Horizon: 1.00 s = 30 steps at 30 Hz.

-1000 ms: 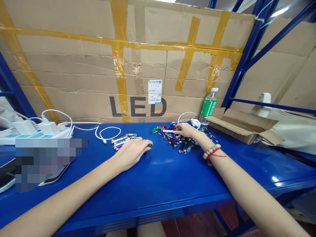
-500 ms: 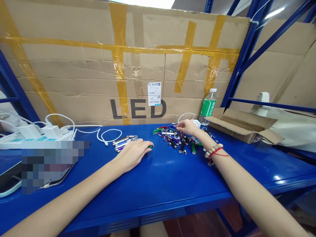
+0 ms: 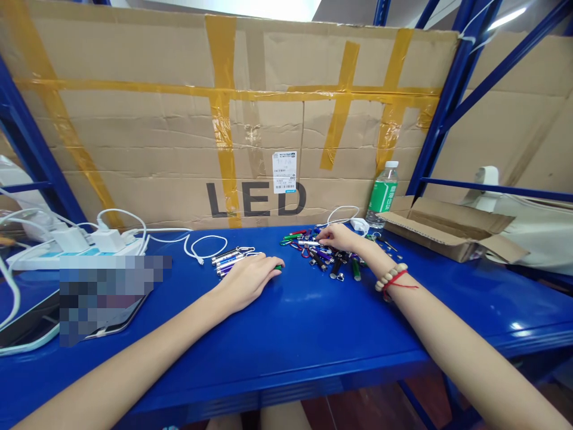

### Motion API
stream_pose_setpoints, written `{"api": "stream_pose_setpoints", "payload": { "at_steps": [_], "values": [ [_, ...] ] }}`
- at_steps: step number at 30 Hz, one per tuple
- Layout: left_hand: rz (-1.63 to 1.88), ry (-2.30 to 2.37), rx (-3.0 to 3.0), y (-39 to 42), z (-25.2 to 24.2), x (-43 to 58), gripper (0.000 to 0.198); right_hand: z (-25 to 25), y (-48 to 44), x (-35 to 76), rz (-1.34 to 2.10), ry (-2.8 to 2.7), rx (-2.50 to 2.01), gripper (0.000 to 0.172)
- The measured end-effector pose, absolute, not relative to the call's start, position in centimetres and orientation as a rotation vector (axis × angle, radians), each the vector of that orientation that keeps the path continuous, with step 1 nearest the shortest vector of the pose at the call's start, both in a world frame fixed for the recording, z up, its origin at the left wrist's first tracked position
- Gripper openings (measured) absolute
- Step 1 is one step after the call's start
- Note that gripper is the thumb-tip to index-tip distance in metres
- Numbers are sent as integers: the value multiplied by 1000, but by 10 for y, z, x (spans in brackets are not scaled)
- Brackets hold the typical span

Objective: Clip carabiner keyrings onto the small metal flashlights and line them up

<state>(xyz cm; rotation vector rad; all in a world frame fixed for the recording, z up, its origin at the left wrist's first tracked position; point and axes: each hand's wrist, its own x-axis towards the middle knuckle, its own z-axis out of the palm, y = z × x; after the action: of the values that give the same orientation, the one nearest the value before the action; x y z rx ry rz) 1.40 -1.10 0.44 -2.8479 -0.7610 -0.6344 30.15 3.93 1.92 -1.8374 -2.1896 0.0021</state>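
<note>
My left hand rests on the blue table with its fingers curled round a small green tube, of which only the end shows. Just behind that hand, several silver and blue mini flashlights with clips lie side by side in a row, partly covered by it. My right hand reaches into a loose pile of mini flashlights in black, green, purple and red. Its thumb and fingers are pinched at the end of a silver flashlight; whether they grip it is hidden.
A water bottle and an open cardboard box stand at the back right. Behind the table rises a large taped carton. On the left are a power strip with chargers, a white cable and flat devices.
My right hand has shifted slightly toward me within the pile, from a blue flashlight to the silver one. My left hand keeps its place; the view has turned a little left.
</note>
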Motion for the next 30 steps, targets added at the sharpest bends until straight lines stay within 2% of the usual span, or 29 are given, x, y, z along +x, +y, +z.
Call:
{"api": "stream_pose_setpoints", "payload": {
  "at_steps": [6,12,24,30],
  "values": [
    [-622,-775,-2845,-12,5,14,34,20,39,297,81,-2200,-1813,25],
    [-629,-774,-2838,-12,4,14,33,19,37,296,130,-2197,-1836,20],
    [-574,-873,-2795,-18,8,14,26,19,35,294,-53,-2112,-1859,12],
    [-607,-950,-2683,-18,7,12,27,27,26,276,-198,-1968,-1739,20]
  ]
}}
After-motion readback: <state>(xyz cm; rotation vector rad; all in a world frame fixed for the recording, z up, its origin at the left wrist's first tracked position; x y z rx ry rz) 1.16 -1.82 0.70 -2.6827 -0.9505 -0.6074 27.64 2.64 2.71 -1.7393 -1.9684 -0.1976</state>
